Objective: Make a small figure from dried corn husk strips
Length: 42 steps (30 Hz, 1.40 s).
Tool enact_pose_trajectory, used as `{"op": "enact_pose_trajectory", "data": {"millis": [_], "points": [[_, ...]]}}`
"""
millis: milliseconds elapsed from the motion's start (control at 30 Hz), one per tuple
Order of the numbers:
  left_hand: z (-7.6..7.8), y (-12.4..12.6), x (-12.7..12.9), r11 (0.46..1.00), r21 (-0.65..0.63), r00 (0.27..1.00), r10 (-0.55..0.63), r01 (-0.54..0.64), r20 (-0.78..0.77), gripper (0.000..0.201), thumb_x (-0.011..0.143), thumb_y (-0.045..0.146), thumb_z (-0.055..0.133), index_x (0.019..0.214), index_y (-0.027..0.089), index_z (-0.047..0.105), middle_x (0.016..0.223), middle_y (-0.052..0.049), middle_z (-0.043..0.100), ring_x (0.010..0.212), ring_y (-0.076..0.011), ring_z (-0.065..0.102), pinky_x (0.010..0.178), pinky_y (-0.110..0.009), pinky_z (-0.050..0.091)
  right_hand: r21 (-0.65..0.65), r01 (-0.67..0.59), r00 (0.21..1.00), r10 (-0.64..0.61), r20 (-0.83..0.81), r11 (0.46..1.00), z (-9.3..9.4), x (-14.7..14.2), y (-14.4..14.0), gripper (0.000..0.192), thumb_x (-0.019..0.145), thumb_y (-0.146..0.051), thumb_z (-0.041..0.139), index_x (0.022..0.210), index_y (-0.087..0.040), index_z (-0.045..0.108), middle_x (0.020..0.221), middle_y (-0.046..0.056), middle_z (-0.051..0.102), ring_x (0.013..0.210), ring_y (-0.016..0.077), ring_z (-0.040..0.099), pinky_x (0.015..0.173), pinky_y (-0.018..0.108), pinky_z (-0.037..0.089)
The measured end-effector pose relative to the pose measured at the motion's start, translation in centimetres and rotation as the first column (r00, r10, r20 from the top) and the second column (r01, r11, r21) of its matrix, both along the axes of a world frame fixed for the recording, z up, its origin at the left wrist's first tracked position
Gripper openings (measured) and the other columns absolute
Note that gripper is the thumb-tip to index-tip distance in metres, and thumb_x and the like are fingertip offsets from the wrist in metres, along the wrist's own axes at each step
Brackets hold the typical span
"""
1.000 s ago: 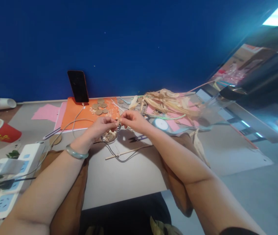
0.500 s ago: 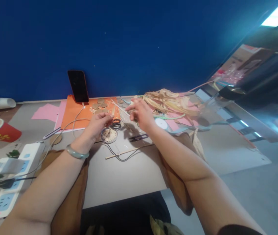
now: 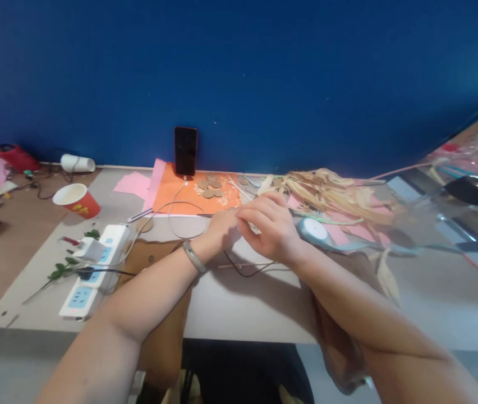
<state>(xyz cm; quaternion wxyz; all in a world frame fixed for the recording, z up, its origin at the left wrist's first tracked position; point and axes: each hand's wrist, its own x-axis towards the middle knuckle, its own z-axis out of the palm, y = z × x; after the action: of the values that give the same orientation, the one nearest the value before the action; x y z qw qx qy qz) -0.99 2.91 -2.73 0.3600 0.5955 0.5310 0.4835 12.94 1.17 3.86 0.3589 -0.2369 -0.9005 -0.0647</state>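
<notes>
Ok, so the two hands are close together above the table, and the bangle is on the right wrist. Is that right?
Not quite: the head view shows the bangle on the wrist of the left hand, not the right hand. Both are indeed close together above the table.

We see deep blue partition (image 3: 239, 84); orange sheet (image 3: 165, 192); pink paper (image 3: 133, 184); straw-yellow husk strips (image 3: 327, 193); tan discs (image 3: 208, 193). Our bangle (image 3: 194, 257): grey-green. We note red cup (image 3: 90, 205), yellow lettering (image 3: 82, 210), white interior (image 3: 70, 194); white power strip (image 3: 96, 280), pale blue socket panels (image 3: 79, 297); black phone (image 3: 185, 151), red edge (image 3: 197, 151).
</notes>
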Motion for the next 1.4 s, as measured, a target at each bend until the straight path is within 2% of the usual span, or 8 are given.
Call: {"op": "enact_pose_trajectory", "data": {"millis": [133,233,400,500,600,767,1100,1400], "points": [[1.5,1.3,-1.6,0.988,0.091,0.987,0.115,-0.126,0.114,0.008,0.079,0.017,0.054,0.072,0.017,0.052,0.065,0.001,0.053,0.061,-0.0109,0.047,0.062,-0.026,0.039,-0.111,0.295,0.955,-0.292,0.046,0.949,2.6,-0.2,0.7,0.021,0.086,-0.026,0.045,0.094,-0.022,0.065,0.086,0.007,0.069,0.082,0.0211,0.060,0.088,0.040,0.038],[2.8,2.1,-2.9,0.934,0.115,0.867,0.260,-0.337,0.426,0.006,0.082,0.018,0.051,0.077,0.019,0.048,0.067,0.002,0.051,0.062,-0.0100,0.050,0.062,-0.023,0.041,-0.213,0.473,0.875,-0.427,0.227,0.855,3.5,0.2,2.4,0.025,0.087,-0.027,0.044,0.096,-0.019,0.066,0.087,0.008,0.070,0.081,0.0208,0.061,0.080,0.035,0.040],[3.1,2.2,-3.2,0.930,0.144,0.828,0.222,-0.339,0.516,0.008,0.083,0.018,0.052,0.077,0.019,0.047,0.068,0.002,0.050,0.061,-0.0090,0.049,0.063,-0.023,0.042,-0.358,0.573,0.673,-0.174,0.719,0.737,2.6,0.7,4.7,0.024,0.078,-0.024,0.054,0.095,-0.021,0.071,0.092,0.008,0.072,0.083,0.0216,0.062,0.069,0.029,0.041],[2.6,2.0,-2.9,0.926,0.196,0.860,0.200,-0.322,0.470,0.007,0.084,0.021,0.053,0.079,0.019,0.049,0.070,0.002,0.051,0.063,-0.0093,0.050,0.064,-0.023,0.043,-0.260,0.646,0.617,-0.291,0.731,0.717,2.8,1.8,5.4,0.028,0.080,-0.025,0.052,0.100,-0.019,0.070,0.097,0.011,0.071,0.086,0.0233,0.063,0.071,0.030,0.041],[2.4,2.0,-2.8,0.927,0.203,0.869,0.197,-0.316,0.454,0.007,0.083,0.021,0.053,0.078,0.019,0.049,0.071,0.001,0.052,0.064,-0.0096,0.050,0.064,-0.023,0.043,-0.169,0.775,0.508,-0.441,0.740,0.609,3.4,3.9,6.1,0.025,0.081,-0.029,0.052,0.089,-0.015,0.071,0.090,0.014,0.071,0.081,0.0234,0.063,0.068,0.030,0.040],[2.3,1.9,-2.6,0.950,0.190,0.887,0.146,-0.250,0.439,0.009,0.081,0.025,0.057,0.077,0.019,0.052,0.068,0.002,0.053,0.063,-0.0101,0.051,0.063,-0.024,0.043,-0.190,0.866,0.362,-0.319,0.876,0.462,1.5,7.4,7.0,0.036,0.077,-0.047,0.058,0.082,-0.015,0.072,0.086,0.016,0.071,0.075,0.0234,0.064,0.062,0.030,0.041],[1.9,1.3,-1.9,0.979,0.107,0.927,0.128,-0.176,0.352,0.009,0.075,0.025,0.060,0.076,0.018,0.053,0.066,0.002,0.054,0.062,-0.0100,0.052,0.064,-0.023,0.043,-0.218,0.911,0.358,-0.410,0.839,0.349,-3.4,8.5,7.4,0.054,0.070,-0.054,0.059,0.099,-0.010,0.069,0.092,0.019,0.070,0.085,0.0264,0.065,0.064,0.029,0.042],[2.5,0.9,-1.9,0.988,0.061,0.932,0.114,-0.143,0.345,0.007,0.075,0.020,0.059,0.073,0.018,0.053,0.064,0.003,0.054,0.061,-0.0098,0.052,0.064,-0.024,0.042,-0.348,0.866,0.479,-0.393,0.785,0.360,-1.3,10.2,6.9,0.044,0.071,-0.057,0.054,0.076,-0.015,0.066,0.079,0.012,0.069,0.069,0.0203,0.061,0.054,0.028,0.036]]}}
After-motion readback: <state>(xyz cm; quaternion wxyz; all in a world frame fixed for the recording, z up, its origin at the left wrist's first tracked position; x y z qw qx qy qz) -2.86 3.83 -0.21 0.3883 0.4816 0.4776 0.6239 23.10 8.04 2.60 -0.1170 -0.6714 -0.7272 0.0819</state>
